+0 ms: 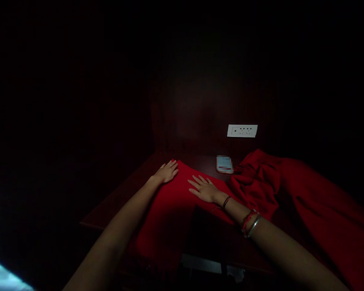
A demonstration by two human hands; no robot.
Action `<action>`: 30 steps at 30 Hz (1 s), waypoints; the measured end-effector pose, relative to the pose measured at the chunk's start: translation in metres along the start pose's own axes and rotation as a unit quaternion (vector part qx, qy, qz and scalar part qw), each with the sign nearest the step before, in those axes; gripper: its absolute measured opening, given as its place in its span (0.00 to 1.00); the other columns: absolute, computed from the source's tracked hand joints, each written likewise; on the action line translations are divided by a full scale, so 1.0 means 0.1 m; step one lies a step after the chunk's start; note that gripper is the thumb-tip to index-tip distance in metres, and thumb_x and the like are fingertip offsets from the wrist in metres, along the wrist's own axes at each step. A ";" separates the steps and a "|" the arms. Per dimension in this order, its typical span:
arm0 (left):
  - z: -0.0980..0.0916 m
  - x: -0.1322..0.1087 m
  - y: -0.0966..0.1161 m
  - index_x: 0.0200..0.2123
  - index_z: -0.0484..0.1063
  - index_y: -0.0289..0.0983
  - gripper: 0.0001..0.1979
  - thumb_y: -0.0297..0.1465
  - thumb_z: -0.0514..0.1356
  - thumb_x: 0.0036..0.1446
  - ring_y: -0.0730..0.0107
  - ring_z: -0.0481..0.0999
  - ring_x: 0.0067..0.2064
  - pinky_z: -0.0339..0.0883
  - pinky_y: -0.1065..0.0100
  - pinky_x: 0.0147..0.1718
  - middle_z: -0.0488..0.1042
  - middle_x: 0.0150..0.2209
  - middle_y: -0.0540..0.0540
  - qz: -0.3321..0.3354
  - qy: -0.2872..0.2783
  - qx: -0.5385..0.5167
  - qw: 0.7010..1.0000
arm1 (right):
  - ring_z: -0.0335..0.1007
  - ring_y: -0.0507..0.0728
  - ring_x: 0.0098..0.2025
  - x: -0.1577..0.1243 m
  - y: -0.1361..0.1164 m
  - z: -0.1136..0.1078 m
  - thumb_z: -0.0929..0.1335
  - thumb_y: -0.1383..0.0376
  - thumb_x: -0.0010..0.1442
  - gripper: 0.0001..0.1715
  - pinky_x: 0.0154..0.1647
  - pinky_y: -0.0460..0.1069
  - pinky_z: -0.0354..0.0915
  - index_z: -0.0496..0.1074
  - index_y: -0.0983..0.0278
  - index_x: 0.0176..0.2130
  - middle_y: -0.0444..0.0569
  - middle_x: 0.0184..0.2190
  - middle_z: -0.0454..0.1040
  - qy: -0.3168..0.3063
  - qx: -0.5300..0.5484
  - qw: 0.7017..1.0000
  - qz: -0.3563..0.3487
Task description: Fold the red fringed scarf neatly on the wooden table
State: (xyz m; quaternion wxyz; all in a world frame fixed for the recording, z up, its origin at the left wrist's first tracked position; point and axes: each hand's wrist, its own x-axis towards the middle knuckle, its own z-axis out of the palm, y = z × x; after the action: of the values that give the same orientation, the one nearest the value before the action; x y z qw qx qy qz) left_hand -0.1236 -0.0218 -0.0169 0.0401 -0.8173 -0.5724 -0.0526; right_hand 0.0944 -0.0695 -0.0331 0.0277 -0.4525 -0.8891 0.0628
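Observation:
A red fringed cloth (172,202), perhaps a scarf, lies spread over a dark wooden table (109,208), and its fringed end hangs over the front edge. My left hand (166,171) rests flat on the cloth's far left corner, fingers stretched out. To its right, my right hand (204,189) presses flat on the same cloth with fingers spread. Beyond my right hand the cloth runs into a crumpled heap, and more red fabric (315,194) extends to the right. Bracelets circle my right wrist and forearm.
A pale, blurred phone-like object (224,164) lies at the back of the table beside the heap. A white socket panel (242,131) is on the dark back wall. Something pale (202,263) shows below the table's front edge. The surroundings are very dark.

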 end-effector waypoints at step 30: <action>0.18 -0.07 0.02 0.56 0.41 0.36 0.33 0.49 0.34 0.52 0.62 0.35 0.57 0.33 0.54 0.51 0.36 0.58 0.43 -0.033 -0.058 -0.029 0.997 | 0.36 0.59 0.57 -0.03 0.02 0.05 0.48 0.48 0.54 0.32 0.52 0.58 0.38 0.49 0.58 0.54 0.48 0.56 0.45 0.072 -0.004 0.997 -0.016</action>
State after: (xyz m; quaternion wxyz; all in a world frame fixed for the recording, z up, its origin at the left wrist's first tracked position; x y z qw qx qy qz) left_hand -0.1235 -0.0268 -0.0361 -0.0191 -0.8007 -0.5983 -0.0229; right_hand 0.0970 -0.0714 -0.0387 0.0906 -0.4415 -0.8923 0.0260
